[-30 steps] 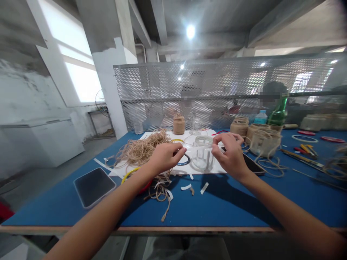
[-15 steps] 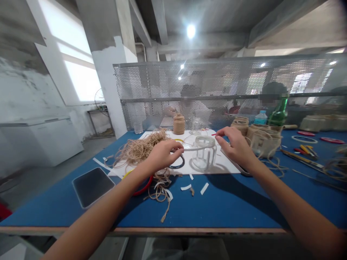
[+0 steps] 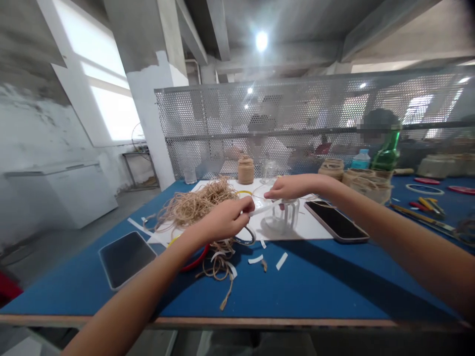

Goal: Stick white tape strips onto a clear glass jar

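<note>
A clear glass jar [image 3: 285,217] stands on a white sheet [image 3: 315,228] on the blue table [image 3: 319,282]. My left hand [image 3: 224,220] is closed in a pinch on one end of a thin white strip [image 3: 261,209] that runs toward the jar. My right hand [image 3: 291,187] reaches across above the jar's mouth, fingers curled on the rim or the strip's far end; I cannot tell which. A heap of tan jute twine [image 3: 196,203] lies just behind my left hand.
A dark phone [image 3: 336,221] lies right of the jar and a dark tablet [image 3: 126,258] at the left. Twine-wrapped jars [image 3: 365,184], a green bottle [image 3: 388,153], coloured rings and paper scraps [image 3: 281,260] dot the table. People sit behind a perforated metal screen [image 3: 297,123].
My right hand has swung left, from right of the jar to above its mouth, uncovering the phone. My left hand has stayed by the twine, and the white strip now stretches between both hands.
</note>
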A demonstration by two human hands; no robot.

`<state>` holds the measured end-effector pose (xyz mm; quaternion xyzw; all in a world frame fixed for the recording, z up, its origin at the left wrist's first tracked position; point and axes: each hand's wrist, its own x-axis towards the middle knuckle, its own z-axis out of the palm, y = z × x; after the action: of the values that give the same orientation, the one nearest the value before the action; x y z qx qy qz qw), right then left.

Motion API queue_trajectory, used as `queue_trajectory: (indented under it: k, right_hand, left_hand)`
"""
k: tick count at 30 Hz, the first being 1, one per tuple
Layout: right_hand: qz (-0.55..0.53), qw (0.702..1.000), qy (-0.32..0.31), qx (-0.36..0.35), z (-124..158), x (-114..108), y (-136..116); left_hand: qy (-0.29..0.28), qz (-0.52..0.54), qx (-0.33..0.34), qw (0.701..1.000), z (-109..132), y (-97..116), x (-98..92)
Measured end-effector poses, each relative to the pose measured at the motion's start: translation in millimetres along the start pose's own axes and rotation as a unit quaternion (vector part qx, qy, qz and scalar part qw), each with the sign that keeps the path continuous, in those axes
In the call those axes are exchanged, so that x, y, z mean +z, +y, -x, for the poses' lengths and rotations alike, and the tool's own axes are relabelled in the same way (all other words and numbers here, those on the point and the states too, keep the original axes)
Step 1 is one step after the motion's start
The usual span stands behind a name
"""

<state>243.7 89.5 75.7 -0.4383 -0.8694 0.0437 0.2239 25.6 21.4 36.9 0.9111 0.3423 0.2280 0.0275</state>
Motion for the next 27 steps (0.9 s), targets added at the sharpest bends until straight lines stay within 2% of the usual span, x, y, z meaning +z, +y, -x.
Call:
queue_trajectory:
  k: [1,2,5,9,11,13,17,19,22,27]
  right_hand:
    - [-0.042,0.993,-0.101,0.04,-3,-1,1]
    - [-0.075,0.987,-0.127,0.066,-5,-2,2]
    - [-0.151,0.972,-0.155,0.088,-4,-5,7]
    - [-0.258,0.936,-0.216,0.104,11,-6,11]
    - [-0.314,0.924,-0.176,0.128,18,-2,8]
    - [-0.376,0.908,-0.105,0.15,23,6,4]
    - [-0.479,0.859,0.004,0.181,29,32,-5]
    - [-0.506,0.841,0.023,0.19,32,45,-8]
    - [-0.526,0.83,0.039,0.18,37,56,-10]
    - [-0.546,0.814,0.034,0.198,42,57,-16]
  left_hand:
    - [-0.003,0.009,-0.006,1.0,0,0,0.0]
    - [-0.006,0.018,-0.01,1.0,0,-1,0.1]
    - [-0.005,0.056,-0.021,0.998,0,-2,1.1]
    - [0.011,0.108,-0.053,0.993,1,-4,1.4]
    - [0.017,0.113,-0.073,0.991,1,-4,0.4]
    - [0.018,0.105,-0.089,0.99,0,-4,-0.7]
    - [0.023,0.053,-0.086,0.995,-1,-6,-0.2]
    - [0.023,0.036,-0.075,0.996,-1,-6,1.7]
    - [0.009,0.037,-0.062,0.997,-3,-7,5.0]
    - [-0.02,0.034,-0.034,0.999,-5,-8,9.2]
